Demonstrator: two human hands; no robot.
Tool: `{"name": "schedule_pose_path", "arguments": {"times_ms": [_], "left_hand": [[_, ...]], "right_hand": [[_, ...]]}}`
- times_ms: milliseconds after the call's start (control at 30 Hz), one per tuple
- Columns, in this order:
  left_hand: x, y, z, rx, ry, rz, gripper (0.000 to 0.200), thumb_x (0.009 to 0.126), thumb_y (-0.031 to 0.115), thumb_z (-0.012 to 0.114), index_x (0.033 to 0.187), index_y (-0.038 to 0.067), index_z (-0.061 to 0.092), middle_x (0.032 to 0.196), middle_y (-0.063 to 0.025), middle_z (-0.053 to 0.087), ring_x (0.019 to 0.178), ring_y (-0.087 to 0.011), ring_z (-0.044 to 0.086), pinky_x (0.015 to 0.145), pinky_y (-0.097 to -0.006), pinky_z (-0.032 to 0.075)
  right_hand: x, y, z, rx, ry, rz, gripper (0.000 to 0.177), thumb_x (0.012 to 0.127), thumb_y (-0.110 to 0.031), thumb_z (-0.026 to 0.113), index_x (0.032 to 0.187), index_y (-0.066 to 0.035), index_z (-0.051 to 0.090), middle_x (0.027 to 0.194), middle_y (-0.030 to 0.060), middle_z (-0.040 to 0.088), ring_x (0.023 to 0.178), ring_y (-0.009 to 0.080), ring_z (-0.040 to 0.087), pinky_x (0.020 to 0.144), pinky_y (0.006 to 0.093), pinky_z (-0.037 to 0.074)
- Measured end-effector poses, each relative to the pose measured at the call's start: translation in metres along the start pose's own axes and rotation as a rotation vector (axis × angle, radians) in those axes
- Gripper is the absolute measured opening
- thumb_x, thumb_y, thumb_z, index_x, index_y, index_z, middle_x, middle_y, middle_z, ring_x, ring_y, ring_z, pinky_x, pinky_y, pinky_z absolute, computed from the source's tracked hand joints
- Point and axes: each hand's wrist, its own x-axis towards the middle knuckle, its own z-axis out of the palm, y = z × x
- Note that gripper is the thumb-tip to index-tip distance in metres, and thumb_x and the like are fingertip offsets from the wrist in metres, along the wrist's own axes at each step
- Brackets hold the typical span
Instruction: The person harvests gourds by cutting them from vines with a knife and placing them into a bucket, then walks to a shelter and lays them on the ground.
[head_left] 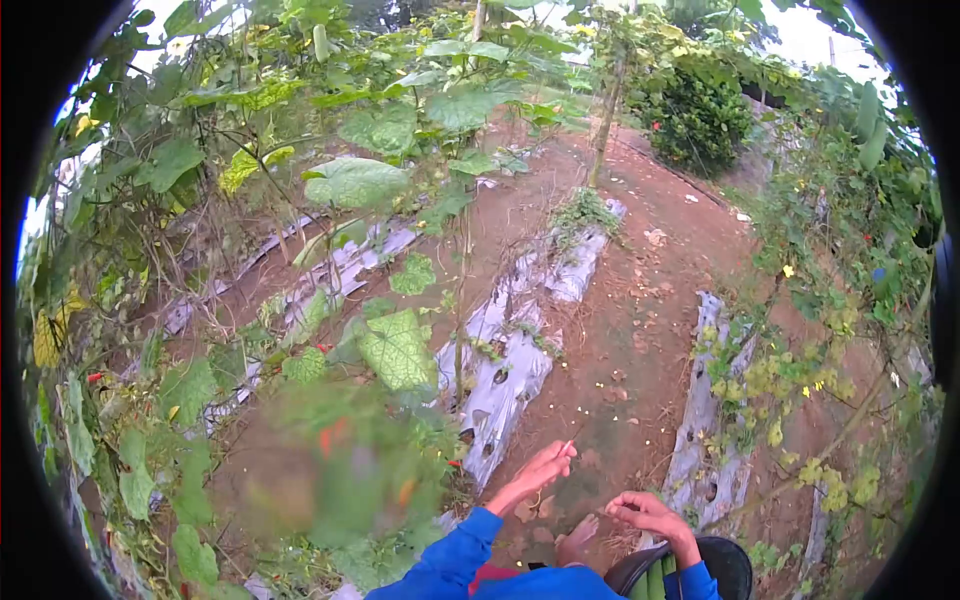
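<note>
The right hand [648, 515] sits just above the round black plastic bucket [730, 562], fingers curled; whether its grip holds anything cannot be told. The left hand [538, 472], left of the bucket, shows a wide grip.

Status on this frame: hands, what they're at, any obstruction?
Left hand open, stretched out over bare soil. Right hand curled, grip unclear, above black basket of green vegetables. Blurred leaves close to lens, left.
</note>
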Motion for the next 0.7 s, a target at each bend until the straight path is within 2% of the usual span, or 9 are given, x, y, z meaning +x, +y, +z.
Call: {"name": "schedule_pose_path", "arguments": {"times_ms": [67,133,200,267,333,433,467,700], "left_hand": [[0.022,-0.001,0.007,-0.039,0.042,-0.061,0.033,0.096,0.033,0.05,0.122,0.013,0.05,0.083,0.0053,0.056,0.06,-0.0039,0.044,0.051,-0.0205,0.036],[0.058,-0.017,0.01,-0.05,0.097,-0.204,0.033,0.095,0.032,0.05,0.121,0.013,0.051,0.081,0.0048,0.057,0.057,-0.0047,0.043,0.048,-0.0218,0.036],[0.095,-0.03,0.019,-0.083,0.148,-0.226,0.033,0.094,0.032,0.05,0.121,0.013,0.052,0.08,0.0043,0.057,0.056,-0.0049,0.044,0.047,-0.0221,0.036],[0.128,-0.027,0.035,-0.124,0.209,-0.266,0.032,0.094,0.032,0.051,0.121,0.013,0.053,0.079,0.0039,0.057,0.055,-0.0051,0.044,0.047,-0.0224,0.036],[0.158,-0.016,0.049,-0.121,0.165,-0.29,0.032,0.093,0.03,0.052,0.121,0.013,0.054,0.079,0.0027,0.058,0.056,-0.0053,0.046,0.047,-0.0222,0.037],[0.197,0.005,0.061,-0.144,0.137,-0.294,0.033,0.092,0.028,0.052,0.122,0.013,0.054,0.079,0.0022,0.058,0.056,-0.0057,0.047,0.047,-0.0227,0.038],[0.209,0.008,0.058,-0.147,0.138,-0.295,0.033,0.092,0.028,0.052,0.122,0.013,0.054,0.079,0.0022,0.058,0.056,-0.0057,0.047,0.047,-0.0227,0.038],[0.307,0.045,0.015,-0.109,0.091,-0.176,0.029,0.091,0.022,0.052,0.118,0.011,0.054,0.08,0.0005,0.06,0.056,-0.0065,0.048,0.048,-0.023,0.038]], "right_hand": [[0.02,0.008,-0.047,0.075,-0.036,0.006,0.024,0.097,-0.025,0.062,0.109,-0.004,0.065,0.094,-0.0028,0.064,0.085,0.0048,0.056,0.07,0.021,0.045],[0.043,0.033,-0.106,0.088,0.014,0.009,0.026,0.097,-0.026,0.062,0.109,-0.004,0.064,0.093,-0.0011,0.064,0.083,0.0067,0.058,0.07,0.0238,0.048],[0.049,0.04,-0.155,0.08,0.086,-0.032,0.026,0.096,-0.026,0.062,0.109,-0.003,0.064,0.091,0.0006,0.065,0.081,0.0087,0.06,0.069,0.0266,0.051],[0.05,0.022,-0.198,0.114,0.172,-0.041,0.025,0.096,-0.025,0.062,0.108,-0.004,0.064,0.091,0.0014,0.065,0.081,0.0102,0.062,0.07,0.027,0.051],[0.056,0.003,-0.238,0.156,0.184,-0.032,0.023,0.096,-0.024,0.062,0.107,-0.004,0.064,0.094,0.0017,0.065,0.083,0.0105,0.062,0.07,0.0273,0.052],[0.066,-0.023,-0.291,0.191,0.351,-0.191,0.02,0.096,-0.022,0.063,0.107,-0.005,0.064,0.088,-0.002,0.062,0.077,0.0056,0.057,0.067,0.0226,0.047],[0.07,-0.036,-0.308,0.189,0.35,-0.189,0.02,0.096,-0.022,0.063,0.107,-0.005,0.064,0.088,-0.002,0.062,0.077,0.0056,0.057,0.067,0.0226,0.047],[0.06,-0.118,-0.414,-0.029,0.782,-0.399,0.018,0.094,-0.017,0.062,0.109,-0.006,0.062,0.09,-0.0035,0.06,0.084,0.0062,0.055,0.07,0.0249,0.048]]}}
